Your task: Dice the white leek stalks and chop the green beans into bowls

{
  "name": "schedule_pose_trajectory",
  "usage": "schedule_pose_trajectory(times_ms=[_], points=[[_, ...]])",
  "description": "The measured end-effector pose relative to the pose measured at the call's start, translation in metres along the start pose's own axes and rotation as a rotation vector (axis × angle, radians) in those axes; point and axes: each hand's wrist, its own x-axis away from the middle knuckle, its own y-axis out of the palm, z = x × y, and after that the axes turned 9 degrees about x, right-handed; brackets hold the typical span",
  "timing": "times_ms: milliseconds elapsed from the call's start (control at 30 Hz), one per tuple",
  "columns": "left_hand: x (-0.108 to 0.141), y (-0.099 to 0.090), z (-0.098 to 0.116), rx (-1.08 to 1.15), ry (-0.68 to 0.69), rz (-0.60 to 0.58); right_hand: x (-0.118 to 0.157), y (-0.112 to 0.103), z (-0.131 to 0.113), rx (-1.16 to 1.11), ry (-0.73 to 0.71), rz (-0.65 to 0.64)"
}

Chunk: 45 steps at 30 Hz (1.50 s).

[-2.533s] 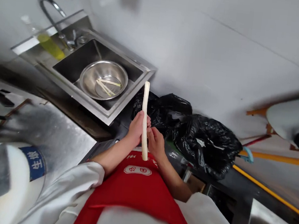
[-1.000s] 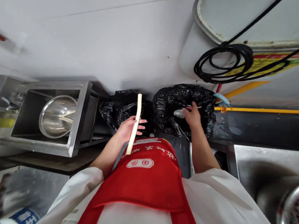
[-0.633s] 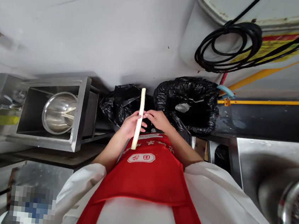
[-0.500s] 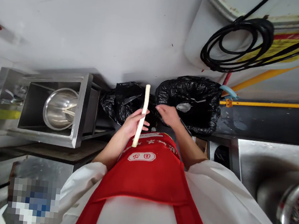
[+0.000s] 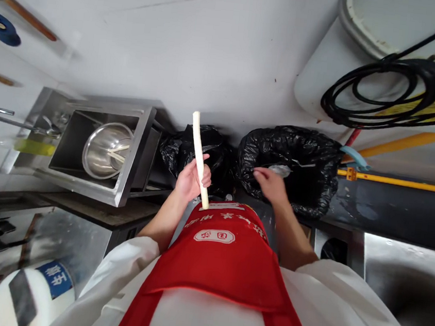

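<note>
Stalk (image 5: pixel 198 144) is gripped low by the left hand (image 5: pixel 188 183), probably so its top is left free; the right hand (image 5: pixel 273 185) is curled near the black bag (image 5: pixel 249 146), its hold unclear.

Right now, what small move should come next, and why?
Perhaps the left hand should carry its leek-like stalk toward the metal bowl in the sink: the stalk looks bare, similar pale stalks lie there, and the right hand is off it, by the lined bin.

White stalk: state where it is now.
In the head view, the white stalk is left of centre, held in the left hand, right of the sink.
</note>
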Motion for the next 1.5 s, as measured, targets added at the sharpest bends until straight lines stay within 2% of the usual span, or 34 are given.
schedule_pose_trajectory(times_ms=[33,133,167,233,333,400,500,633,700,733,800,933,1000,1033,1133,1200,1267,1367,1500], points=[[0.0,0.004,-0.004,-0.013,0.024,-0.014,0.011,0.013,-0.023,-0.129,-0.051,-0.132],[-0.004,0.017,-0.012,-0.065,0.145,0.01,0.041,0.046,-0.081,-0.526,-0.166,-0.661],[-0.006,0.021,-0.011,-0.09,0.187,0.036,0.05,0.054,-0.092,-0.589,-0.161,-0.765],[-0.013,0.028,-0.002,-0.109,0.288,0.093,0.065,0.062,-0.101,-0.674,-0.081,-0.852],[-0.022,0.035,0.028,-0.042,0.458,0.173,0.077,0.06,-0.095,-0.842,0.117,-0.962],[-0.026,0.04,0.053,0.002,0.505,0.212,0.08,0.053,-0.088,-0.956,0.184,-1.055],[-0.024,0.045,0.094,0.071,0.578,0.237,0.08,0.046,-0.078,-1.073,0.204,-1.161],[-0.02,0.038,0.149,0.178,0.787,0.226,0.076,0.045,-0.054,-1.21,0.231,-1.334],[-0.023,0.03,0.162,0.18,0.814,0.243,0.074,0.047,-0.039,-1.3,0.228,-1.41],[-0.026,0.026,0.16,0.17,0.797,0.249,0.073,0.049,-0.033,-1.347,0.218,-1.432],[-0.033,0.021,0.139,0.119,0.703,0.237,0.071,0.054,-0.026,-1.415,0.19,-1.452],[-0.04,0.022,0.059,-0.075,0.426,0.114,0.068,0.061,-0.028,-1.385,0.21,-1.409],[-0.04,0.025,0.03,-0.153,0.435,0.097,0.068,0.062,-0.033,-1.33,0.249,-1.382],[-0.04,0.027,0.023,-0.163,0.472,0.123,0.068,0.063,-0.035,-1.301,0.26,-1.376],[-0.04,0.029,0.024,-0.127,0.531,0.282,0.07,0.063,-0.046,-1.206,0.25,-1.301],[-0.039,0.03,0.034,-0.101,0.472,0.38,0.074,0.063,-0.055,-1.115,0.242,-1.21],[-0.037,0.031,0.042,-0.09,0.411,0.422,0.077,0.062,-0.062,-1.04,0.235,-1.116],[-0.032,0.035,0.044,-0.082,0.431,0.393,0.081,0.061,-0.068,-0.974,0.232,-1.047],[-0.024,0.043,0.036,-0.104,0.569,0.292,0.08,0.064,-0.067,-0.96,0.241,-1.006]])
